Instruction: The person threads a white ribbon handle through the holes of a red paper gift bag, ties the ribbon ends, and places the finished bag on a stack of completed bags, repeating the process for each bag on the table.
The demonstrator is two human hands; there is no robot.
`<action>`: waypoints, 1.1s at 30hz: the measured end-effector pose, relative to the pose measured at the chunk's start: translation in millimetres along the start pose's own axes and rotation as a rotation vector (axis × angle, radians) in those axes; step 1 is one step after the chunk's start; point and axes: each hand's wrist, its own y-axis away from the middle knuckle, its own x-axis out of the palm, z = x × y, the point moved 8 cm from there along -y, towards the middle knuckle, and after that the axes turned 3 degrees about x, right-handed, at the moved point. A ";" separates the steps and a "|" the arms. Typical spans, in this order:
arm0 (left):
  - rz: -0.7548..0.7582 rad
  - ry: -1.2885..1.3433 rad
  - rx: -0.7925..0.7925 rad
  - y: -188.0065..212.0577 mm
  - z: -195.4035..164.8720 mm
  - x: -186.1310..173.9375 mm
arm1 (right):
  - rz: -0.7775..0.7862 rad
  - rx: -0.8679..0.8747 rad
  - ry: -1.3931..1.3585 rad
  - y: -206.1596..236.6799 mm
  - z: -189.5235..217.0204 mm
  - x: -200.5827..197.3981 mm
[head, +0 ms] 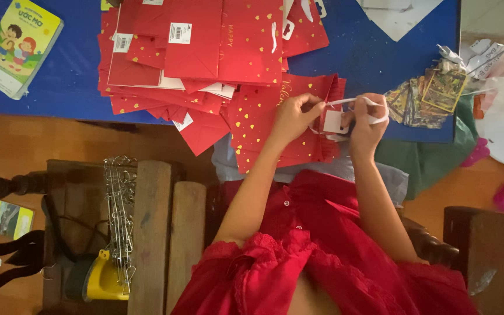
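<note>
From my remote seat, looking down: one children's picture book (pixel 18 46) lies at the far left corner of the blue surface (pixel 368 52). Beside it sprawls a loose pile of flat red gift bags (pixel 193 58), speckled with gold hearts, too overlapped for me to count. Below the surface's edge, a bundle of metal wire hooks (pixel 119 216) rests on a wooden bench (pixel 153 233). At centre, one more red gift bag (pixel 258 125), same gold hearts, lies at the near edge of the surface, its pleated side showing. The left hand (pixel 296 116) has its fingers pinched on the bag's top edge, by a small white tag (pixel 333 122). The right hand (pixel 366 125) has its fingers closed on the white ribbon handle (pixel 354 102). To the right, a fan of illustrated cards (pixel 424 96), uncounted, lies on the surface.
</note>
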 end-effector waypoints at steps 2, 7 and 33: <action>-0.009 -0.022 0.023 0.1 -1.4 -0.3 | 0.026 -0.027 -0.046 -1.0 -2.8 0.3; -0.033 0.000 0.086 -0.7 -3.9 -0.6 | 0.015 0.040 -0.271 -10.7 -13.0 -11.5; -0.318 -0.191 0.350 62.5 -108.4 -24.2 | 0.640 0.124 0.697 44.3 16.6 64.9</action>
